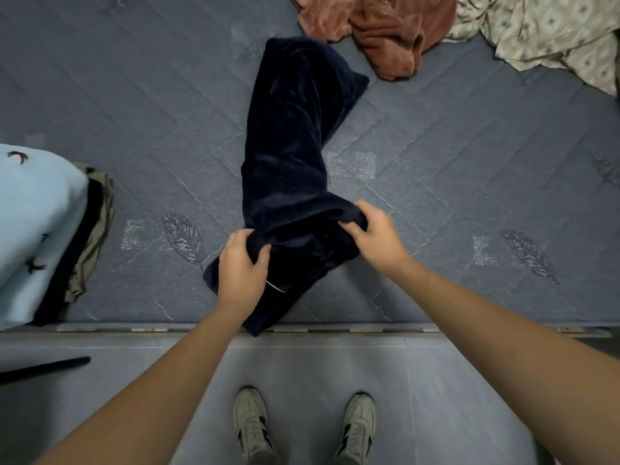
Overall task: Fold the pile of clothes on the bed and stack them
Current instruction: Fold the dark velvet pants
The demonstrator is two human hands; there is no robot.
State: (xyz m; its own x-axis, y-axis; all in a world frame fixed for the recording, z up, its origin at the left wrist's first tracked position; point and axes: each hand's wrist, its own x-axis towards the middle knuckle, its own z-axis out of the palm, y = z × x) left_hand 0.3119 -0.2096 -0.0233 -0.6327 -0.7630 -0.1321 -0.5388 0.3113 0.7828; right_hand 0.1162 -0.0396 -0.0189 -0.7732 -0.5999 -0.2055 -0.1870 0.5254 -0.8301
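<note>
A dark navy velvety garment (288,142) lies lengthwise down the middle of the grey quilted bed (453,162), its near end reaching the bed's front edge. My left hand (241,266) grips the near left part of that end, fingers curled into the fabric. My right hand (372,233) grips a fold on the near right side. At the far edge lie a crumpled rust-brown garment (385,31) and a cream patterned cloth (550,31). On the left sits a stack of folded clothes (37,229), with a light blue piece on top and olive and dark layers under it.
The bed's front edge (335,328) runs across the frame, with grey tiled floor (453,397) below it. My two shoes (302,427) stand on the floor close to the bed. A dark bar (43,365) pokes in at lower left.
</note>
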